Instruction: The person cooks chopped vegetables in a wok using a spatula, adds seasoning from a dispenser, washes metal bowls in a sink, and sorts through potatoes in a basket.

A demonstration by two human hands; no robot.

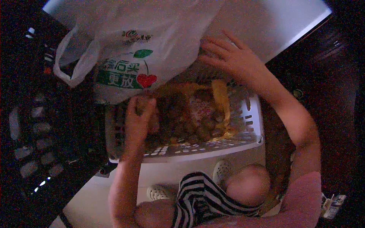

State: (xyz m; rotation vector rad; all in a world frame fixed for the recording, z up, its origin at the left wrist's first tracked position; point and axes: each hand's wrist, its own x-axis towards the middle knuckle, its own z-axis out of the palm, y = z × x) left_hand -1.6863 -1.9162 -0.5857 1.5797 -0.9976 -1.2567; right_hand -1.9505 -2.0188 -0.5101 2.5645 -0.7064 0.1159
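Observation:
A white plastic carrier bag [168, 54] with green printing and a red cherry picture lies over a pale surface and hangs down at the front. My left hand [141, 114] is at the bag's lower edge, its curled fingers appearing to pinch the plastic. My right hand [228, 54] has its fingers spread at the bag's right side, the tips touching or just behind the plastic. Below the bag is a white slotted plastic basket [188, 158]. In the basket are dark brownish lumps [199, 114], too dim to identify, and a yellow strip of material [221, 94].
The pale flat top [302, 17] of a box or appliance spans the back. My knees [248, 185] and clog-style shoes [158, 192] are close to the basket on the pale floor [85, 199]. A small packet [333, 206] lies at lower right. The left side is very dark.

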